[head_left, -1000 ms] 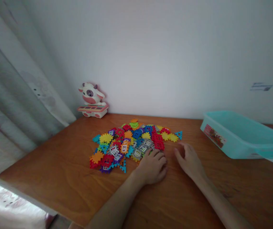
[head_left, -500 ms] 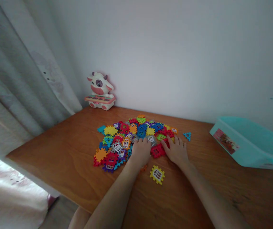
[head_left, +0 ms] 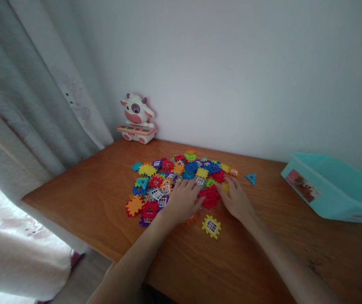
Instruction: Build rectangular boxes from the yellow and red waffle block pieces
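We see the heap of notched plastic pieces spread across the middle of the table. Our left hand lies palm down over its near edge; we cannot tell whether it grips anything underneath. Our right hand is loose, fingers parted, at the heap's right edge, with red pieces between the two hands. Nearer us, apart from the heap, lies a yellow window piece; to the right, a blue triangle. Farther out stand a turquoise bin, right, and a cow toy, back left, before the wall.
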Motion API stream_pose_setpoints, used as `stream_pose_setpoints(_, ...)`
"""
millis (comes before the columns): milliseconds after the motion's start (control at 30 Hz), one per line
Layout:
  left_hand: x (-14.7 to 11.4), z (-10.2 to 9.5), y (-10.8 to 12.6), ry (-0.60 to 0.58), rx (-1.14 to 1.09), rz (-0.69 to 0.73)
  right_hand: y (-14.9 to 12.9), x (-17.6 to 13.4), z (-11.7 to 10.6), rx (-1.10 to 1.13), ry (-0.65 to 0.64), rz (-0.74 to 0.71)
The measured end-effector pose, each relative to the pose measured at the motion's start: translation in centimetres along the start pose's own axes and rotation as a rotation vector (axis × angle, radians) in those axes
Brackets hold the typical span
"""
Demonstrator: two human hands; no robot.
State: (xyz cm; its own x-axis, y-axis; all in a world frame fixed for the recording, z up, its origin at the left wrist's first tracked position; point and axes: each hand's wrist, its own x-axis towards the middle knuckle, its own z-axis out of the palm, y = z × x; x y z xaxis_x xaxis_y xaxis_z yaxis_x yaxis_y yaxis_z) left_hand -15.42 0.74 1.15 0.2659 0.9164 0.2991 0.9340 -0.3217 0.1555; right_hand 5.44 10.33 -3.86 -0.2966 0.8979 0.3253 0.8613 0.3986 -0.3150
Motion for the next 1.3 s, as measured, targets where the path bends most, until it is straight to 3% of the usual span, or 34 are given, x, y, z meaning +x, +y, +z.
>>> stream_pose_setpoints(100, -2.4, 0.7, 2.4, -0.037, -0.138, 0.339, 3.4, 1.3, -1.4, -0.141, 0.076, -0.018)
stream_pose_setpoints(200, -3.7, 2.0, 3.8, -0.088, -0.15, 0.534, 6.3, 2.5, -2.0, -0.287, -0.048, 0.177)
stream_pose_setpoints(300, -3.9, 3.0, 3.4, -0.125, -0.145, 0.486, 7.9, 2.6, -1.9, -0.291, -0.198, 0.217)
stream_pose_setpoints(433, -3.7, 2.7, 1.4, -0.163, -0.161, 0.438, 7.4, 0.9, -1.1, -0.278, -0.235, 0.133)
stream_pose_setpoints(533, -3.7, 2.2, 0.0, -0.175, -0.177, 0.461, 5.3, -0.7, -0.6, -0.271, -0.232, 0.087)
stream_pose_setpoints(833, -3.5, 1.9, -3.6, -0.087, -0.224, 0.324, -1.5, -2.3, 0.0, -0.204, -0.13, 0.099)
stream_pose_setpoints(1100, -2.9, 1.4, -4.2, -0.066, -0.236, 0.287, -2.3, -3.2, -0.3, -0.155, -0.073, -0.052)
stream_pose_setpoints(1300, -1.5, 0.8, -2.8, -0.094, -0.157, 0.23, -3.2, -3.6, -0.7, 0.107, -0.071, -0.198)
